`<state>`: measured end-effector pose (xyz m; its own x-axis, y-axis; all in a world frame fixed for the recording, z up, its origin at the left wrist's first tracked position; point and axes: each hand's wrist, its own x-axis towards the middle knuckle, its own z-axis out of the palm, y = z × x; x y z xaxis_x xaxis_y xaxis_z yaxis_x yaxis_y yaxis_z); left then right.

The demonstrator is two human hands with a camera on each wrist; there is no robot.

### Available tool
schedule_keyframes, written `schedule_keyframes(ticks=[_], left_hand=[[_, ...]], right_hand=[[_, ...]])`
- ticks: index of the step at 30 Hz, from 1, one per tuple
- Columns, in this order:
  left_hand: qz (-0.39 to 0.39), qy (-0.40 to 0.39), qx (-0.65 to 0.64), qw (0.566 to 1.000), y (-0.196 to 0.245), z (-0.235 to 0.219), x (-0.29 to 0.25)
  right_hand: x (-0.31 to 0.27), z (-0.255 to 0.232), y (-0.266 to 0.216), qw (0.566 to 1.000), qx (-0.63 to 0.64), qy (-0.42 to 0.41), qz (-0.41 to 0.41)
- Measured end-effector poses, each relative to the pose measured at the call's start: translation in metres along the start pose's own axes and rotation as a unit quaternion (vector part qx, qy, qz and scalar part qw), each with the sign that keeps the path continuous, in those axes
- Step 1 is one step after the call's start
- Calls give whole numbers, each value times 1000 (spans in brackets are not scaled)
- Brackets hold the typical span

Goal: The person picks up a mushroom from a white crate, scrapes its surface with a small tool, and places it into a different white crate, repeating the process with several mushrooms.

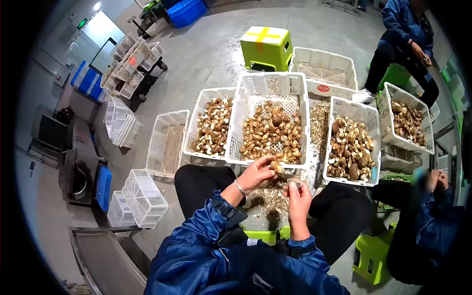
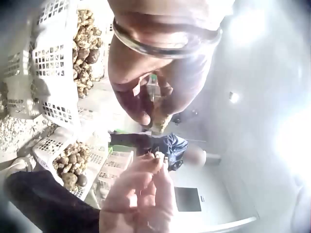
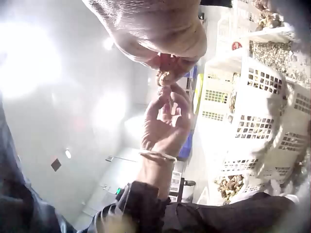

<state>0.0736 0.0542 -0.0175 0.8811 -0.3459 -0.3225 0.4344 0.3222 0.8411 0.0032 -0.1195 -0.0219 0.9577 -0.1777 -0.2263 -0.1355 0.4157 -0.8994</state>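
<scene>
From the head view, a person in a blue jacket sits over white crates of mushrooms; the left hand [image 1: 255,174] pinches a mushroom [image 1: 278,167] just at the near rim of the middle crate [image 1: 236,142], while the right hand [image 1: 299,199] is curled round a small piece [image 1: 295,183] held up near it, the two hands close but apart. More crates stand to either side, a green stool [image 1: 266,47] beyond them, and trimmings litter the floor between the knees. The left wrist view shows the left hand's fingers [image 2: 141,104] closed on the pale mushroom [image 2: 162,121], with the right hand [image 2: 141,194] below, fingertips gripping a small bit [image 2: 156,156]. The right wrist view shows the right hand pinching its piece [image 3: 166,76] right above the left hand [image 3: 167,121], whose fingers point up toward it. The mushroom looks light, soft and easily bruised, its cap likely to crumble under pressure, so I judge a gentle pinch on the firmer stem is the best hold
</scene>
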Motion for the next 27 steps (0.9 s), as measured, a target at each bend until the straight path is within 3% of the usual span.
schedule_keyframes(ticks=[3, 5, 7, 8, 11, 12, 15, 16, 19, 23, 27], left_hand=[[69, 9, -4, 998, -15, 10, -24], [68, 33, 48, 996, -14, 18, -37], [143, 11, 108, 984, -16, 27, -43], [124, 86, 234, 960, -16, 32, -49], [247, 88, 418, 870, -15, 35, -55], [291, 95, 453, 838, -10, 42, -57], [335, 79, 497, 797, -5, 51, -64], [334, 74, 490, 802, -5, 52, -66], [313, 90, 461, 826, -9, 53, -68], [311, 97, 460, 826, -9, 56, -70], [323, 87, 463, 821, -10, 54, -70]], right_hand=[[-4, -6, -2, 996, -83, -6, -43], [-7, -7, -5, 996, -81, -26, -41], [-10, -7, -6, 996, -72, -42, -36], [-10, -8, -5, 996, -59, -47, -43], [-13, -15, -7, 994, -71, -68, -48], [-13, -18, -9, 992, -83, -76, -47], [-15, -25, -9, 989, -108, -89, -52], [-15, -26, -11, 987, -124, -89, -56], [-16, -23, -9, 997, 37, -67, -26], [-22, -28, -21, 986, -111, -97, -72], [-18, -33, -10, 992, -61, -96, -48]])
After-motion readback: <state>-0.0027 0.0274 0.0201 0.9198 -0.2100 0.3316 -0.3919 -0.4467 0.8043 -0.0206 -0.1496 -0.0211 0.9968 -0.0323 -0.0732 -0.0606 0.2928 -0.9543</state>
